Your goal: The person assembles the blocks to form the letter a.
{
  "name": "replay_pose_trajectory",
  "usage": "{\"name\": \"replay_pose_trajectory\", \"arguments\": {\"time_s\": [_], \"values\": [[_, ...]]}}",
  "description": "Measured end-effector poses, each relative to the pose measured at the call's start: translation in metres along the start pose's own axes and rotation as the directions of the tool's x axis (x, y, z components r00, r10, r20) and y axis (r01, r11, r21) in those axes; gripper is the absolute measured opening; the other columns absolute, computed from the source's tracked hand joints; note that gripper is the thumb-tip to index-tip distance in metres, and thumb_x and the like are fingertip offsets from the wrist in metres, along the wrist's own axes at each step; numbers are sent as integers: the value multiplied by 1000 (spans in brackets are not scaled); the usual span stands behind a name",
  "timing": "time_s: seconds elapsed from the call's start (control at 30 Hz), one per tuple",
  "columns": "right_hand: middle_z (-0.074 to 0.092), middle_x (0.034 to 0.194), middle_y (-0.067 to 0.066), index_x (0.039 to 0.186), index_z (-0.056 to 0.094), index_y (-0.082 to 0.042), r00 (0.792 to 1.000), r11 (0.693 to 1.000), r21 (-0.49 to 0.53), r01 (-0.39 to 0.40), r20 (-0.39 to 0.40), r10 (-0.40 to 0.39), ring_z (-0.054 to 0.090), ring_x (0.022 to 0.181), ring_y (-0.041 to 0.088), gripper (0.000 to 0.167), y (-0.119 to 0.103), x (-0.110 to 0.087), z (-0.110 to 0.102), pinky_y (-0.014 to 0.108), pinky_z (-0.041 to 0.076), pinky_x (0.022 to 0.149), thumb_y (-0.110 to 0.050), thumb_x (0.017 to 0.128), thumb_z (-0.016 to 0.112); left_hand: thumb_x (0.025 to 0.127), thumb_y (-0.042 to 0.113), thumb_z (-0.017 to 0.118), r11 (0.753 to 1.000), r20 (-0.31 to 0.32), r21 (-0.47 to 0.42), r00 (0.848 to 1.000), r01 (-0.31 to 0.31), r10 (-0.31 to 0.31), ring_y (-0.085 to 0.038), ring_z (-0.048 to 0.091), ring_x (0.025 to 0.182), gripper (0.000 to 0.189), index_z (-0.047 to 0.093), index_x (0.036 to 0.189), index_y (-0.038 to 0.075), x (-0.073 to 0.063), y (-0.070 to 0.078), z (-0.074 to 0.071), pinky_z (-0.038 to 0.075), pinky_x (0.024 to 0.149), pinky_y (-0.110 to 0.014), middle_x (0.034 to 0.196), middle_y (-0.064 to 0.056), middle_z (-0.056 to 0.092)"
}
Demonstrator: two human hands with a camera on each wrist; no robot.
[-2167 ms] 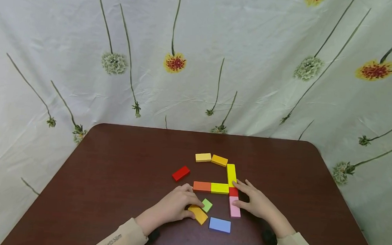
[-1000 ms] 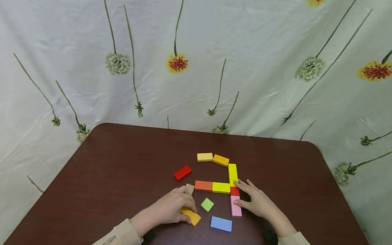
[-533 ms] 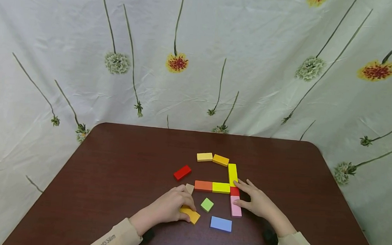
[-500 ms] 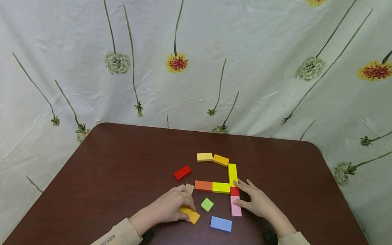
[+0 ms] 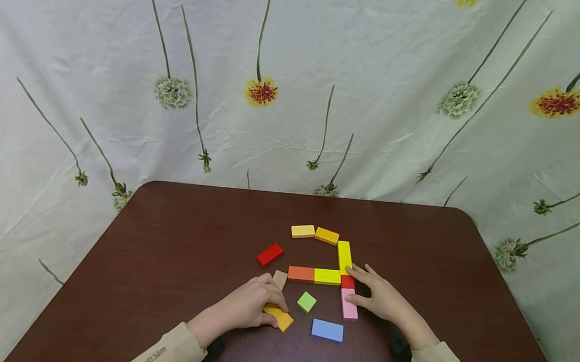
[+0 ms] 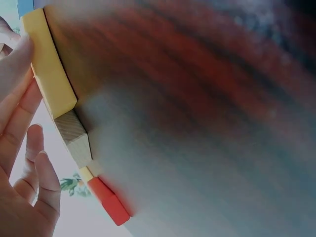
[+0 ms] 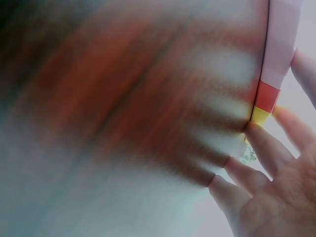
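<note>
My left hand (image 5: 247,303) pinches an orange-yellow block (image 5: 280,317) between thumb and fingers, low at the table. In the left wrist view that same block (image 6: 52,64) lies flat, its near end by a bare wood block (image 6: 74,136). In the head view the wood block (image 5: 279,280) pokes out beyond the left fingers, partly hidden. My right hand (image 5: 382,297) lies with fairly straight fingers against the line of blocks: the thumb touches the pink block (image 5: 349,305), the index fingertip the tall yellow block (image 5: 344,257). A small red block (image 5: 347,282) sits between those two.
An orange-red block (image 5: 301,274) and a yellow block (image 5: 327,277) form a row leftward from the line. A pale yellow block (image 5: 302,231) and an amber block (image 5: 326,236) lie at the back. Loose nearby are red (image 5: 270,254), green (image 5: 306,302) and blue (image 5: 327,330) blocks.
My left hand has drawn the orange-yellow block left, away from the green block. The wood block now shows beyond its fingers. The right hand stays on the line.
</note>
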State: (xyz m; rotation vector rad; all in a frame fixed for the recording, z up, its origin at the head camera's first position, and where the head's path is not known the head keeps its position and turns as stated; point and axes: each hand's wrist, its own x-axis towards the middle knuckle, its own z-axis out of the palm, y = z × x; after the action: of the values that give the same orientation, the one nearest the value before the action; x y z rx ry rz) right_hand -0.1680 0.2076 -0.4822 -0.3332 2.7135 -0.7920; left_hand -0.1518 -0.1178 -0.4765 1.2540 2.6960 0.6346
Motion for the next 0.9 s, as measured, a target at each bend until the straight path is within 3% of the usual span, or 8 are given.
{"name": "replay_pose_trajectory", "arguments": {"time_s": [0.13, 0.43, 0.73, 0.9], "values": [[43, 153, 15, 146, 50, -16, 1000, 1000, 3, 2, -2, -2, 29, 145, 45, 70, 0, 0, 0, 67, 38, 103, -37, 85, 75, 74, 22, 87, 1000, -25, -11, 999, -24, 23, -6, 50, 94, 25, 79, 97, 22, -1, -1, 1, 43, 83, -23, 96, 16, 73], [43, 153, 15, 146, 50, -16, 1000, 1000, 0, 1, -3, -1, 28, 145, 45, 69, 0, 0, 1, 67, 38, 103, -37, 85, 76, 76, 25, 86, 999, -4, -30, 1000, 28, -28, -5, 49, 95, 24, 78, 99, 23, -3, -3, 3, 42, 85, -23, 98, 17, 72], [42, 154, 14, 147, 49, -17, 1000, 1000, 6, -2, 4, 2, 29, 144, 45, 70, 0, 0, 1, 66, 40, 102, -36, 85, 76, 77, 28, 85, 998, -29, -56, 1000, 8, -9, -6, 50, 97, 27, 78, 103, 22, -2, -1, 5, 42, 82, -21, 100, 16, 72], [43, 154, 15, 147, 49, -17, 1000, 1000, 1, -9, 4, 9, 29, 144, 45, 70, 0, 0, 0, 66, 39, 103, -37, 85, 75, 79, 28, 83, 998, -25, -56, 1000, -6, 5, -7, 52, 99, 27, 77, 104, 20, 6, 12, 2, 44, 101, -36, 102, 15, 72]]}}
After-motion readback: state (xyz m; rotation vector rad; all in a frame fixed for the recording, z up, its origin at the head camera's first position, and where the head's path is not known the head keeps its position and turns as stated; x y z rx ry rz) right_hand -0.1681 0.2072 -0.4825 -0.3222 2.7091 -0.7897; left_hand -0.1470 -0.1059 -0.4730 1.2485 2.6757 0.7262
